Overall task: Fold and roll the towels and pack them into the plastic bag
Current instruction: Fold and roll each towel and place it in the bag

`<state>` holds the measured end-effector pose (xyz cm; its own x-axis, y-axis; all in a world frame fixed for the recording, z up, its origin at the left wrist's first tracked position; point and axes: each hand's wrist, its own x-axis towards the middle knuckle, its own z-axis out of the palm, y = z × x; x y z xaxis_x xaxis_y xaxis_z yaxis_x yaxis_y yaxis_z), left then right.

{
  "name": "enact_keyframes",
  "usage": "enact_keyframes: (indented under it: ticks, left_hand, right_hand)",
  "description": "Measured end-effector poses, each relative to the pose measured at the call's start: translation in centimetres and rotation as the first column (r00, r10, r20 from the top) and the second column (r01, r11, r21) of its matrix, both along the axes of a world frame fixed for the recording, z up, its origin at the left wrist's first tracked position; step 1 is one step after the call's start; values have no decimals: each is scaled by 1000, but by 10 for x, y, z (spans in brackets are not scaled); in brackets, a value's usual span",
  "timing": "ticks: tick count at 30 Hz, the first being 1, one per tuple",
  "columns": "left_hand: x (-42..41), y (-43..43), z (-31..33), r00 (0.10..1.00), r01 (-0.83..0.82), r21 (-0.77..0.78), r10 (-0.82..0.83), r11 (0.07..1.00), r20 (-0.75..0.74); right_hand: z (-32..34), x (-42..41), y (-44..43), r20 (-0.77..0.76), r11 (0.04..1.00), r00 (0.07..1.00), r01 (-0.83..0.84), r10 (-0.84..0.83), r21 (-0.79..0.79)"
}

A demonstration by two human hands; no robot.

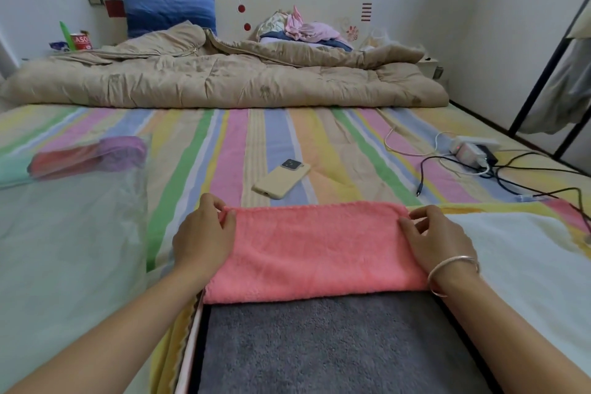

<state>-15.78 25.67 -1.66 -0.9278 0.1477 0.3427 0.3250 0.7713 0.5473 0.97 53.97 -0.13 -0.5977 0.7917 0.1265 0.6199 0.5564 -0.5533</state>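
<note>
The pink towel (316, 249) lies folded into a wide band on the striped bed sheet (224, 144), its near edge lapping over the far end of a grey towel (335, 345). The left hand (204, 233) pinches the far left corner of the pink towel and the right hand (438, 237) pinches the far right corner, fingers curled over the far edge. Just beyond that edge lies a phone (281, 177). Farther right, near the bed's side, sit a power strip (473, 152) and loose cables. Open sheet runs from the phone to a rumpled beige quilt (224, 80). The grey towel rests in what looks like a shallow box (192, 345) with a pale rim. To the left a clear plastic bag (80, 233) lies flat, holding a red rolled towel (64, 163) and a purple rolled towel (123, 150) side by side at its far end.
</note>
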Motion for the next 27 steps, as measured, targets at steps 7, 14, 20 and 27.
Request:
enact_keyframes:
  ticks: [7, 14, 20, 27]
  left_hand:
    - [39, 14, 33, 893, 323, 96, -269, 942, -360]
    - [80, 48, 3, 828, 503, -577, -550, 643, 110]
    - [79, 45, -2, 811, 534, -546, -574, 646, 115]
    - [67, 10, 33, 877, 161, 601, -392, 783, 276]
  right_hand:
    - [43, 69, -79, -220, 772, 975, -142, 3, -620]
    - [13, 70, -114, -485, 115, 725, -498, -489, -860]
    - [7, 40, -130, -580, 526, 651, -309, -490, -792]
    - [10, 18, -151, -236, 891, 868, -381, 436, 246]
